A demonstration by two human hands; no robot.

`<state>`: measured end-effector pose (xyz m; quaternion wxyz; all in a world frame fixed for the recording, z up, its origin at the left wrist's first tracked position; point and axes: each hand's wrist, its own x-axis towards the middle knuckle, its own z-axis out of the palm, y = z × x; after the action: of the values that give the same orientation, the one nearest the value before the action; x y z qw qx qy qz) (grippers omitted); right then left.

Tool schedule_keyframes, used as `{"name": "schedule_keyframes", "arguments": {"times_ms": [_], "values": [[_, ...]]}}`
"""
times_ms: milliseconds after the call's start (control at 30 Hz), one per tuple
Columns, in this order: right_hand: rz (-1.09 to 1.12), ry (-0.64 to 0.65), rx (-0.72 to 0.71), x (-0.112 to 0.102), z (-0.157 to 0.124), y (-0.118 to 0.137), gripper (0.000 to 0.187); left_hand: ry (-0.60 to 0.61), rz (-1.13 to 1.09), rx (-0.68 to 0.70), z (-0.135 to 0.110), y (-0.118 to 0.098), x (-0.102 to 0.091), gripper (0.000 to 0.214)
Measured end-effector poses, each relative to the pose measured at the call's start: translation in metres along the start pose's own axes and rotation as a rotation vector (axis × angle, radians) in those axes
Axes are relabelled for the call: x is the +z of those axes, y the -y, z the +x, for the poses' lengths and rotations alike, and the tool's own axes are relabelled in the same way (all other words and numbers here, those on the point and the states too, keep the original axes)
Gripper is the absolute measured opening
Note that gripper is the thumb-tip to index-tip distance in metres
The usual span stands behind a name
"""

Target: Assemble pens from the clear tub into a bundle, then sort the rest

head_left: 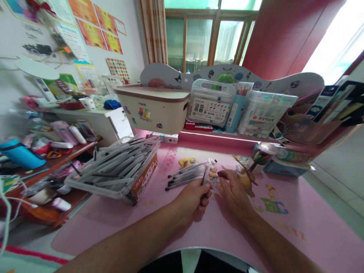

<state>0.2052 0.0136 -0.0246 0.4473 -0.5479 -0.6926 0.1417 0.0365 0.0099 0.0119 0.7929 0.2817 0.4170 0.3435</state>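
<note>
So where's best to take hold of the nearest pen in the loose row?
Probably the barrel just behind the black end of the nearest pen, from above left: it lies flat, that end points toward the tray, and the left grip crowds the other.

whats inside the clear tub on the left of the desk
The clear tub holds a loose heap of slim pens, mostly see-through, some with dark parts. The upper pens cover the ones beneath and the tub's floor, so what lies at the bottom can't be seen.
</note>
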Motion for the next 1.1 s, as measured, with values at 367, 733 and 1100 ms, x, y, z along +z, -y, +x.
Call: {"name": "schedule_keyframes", "arguments": {"times_ms": [367, 733, 1100], "values": [[-0.008, 0.069, 0.024, 0.001, -0.002, -0.006, 0.018, 0.128, 0.69, 0.61, -0.104, -0.053, 0.003, 0.021], [-0.01, 0.099, 0.029, -0.001, -0.004, 0.003, 0.017, -0.324, 1.531, 0.668, -0.113, -0.187, -0.103, 0.022], [-0.03, 0.088, 0.025, -0.001, -0.003, -0.002, 0.017, -0.304, 1.668, 0.516, -0.081, -0.221, -0.141, 0.012]]}}
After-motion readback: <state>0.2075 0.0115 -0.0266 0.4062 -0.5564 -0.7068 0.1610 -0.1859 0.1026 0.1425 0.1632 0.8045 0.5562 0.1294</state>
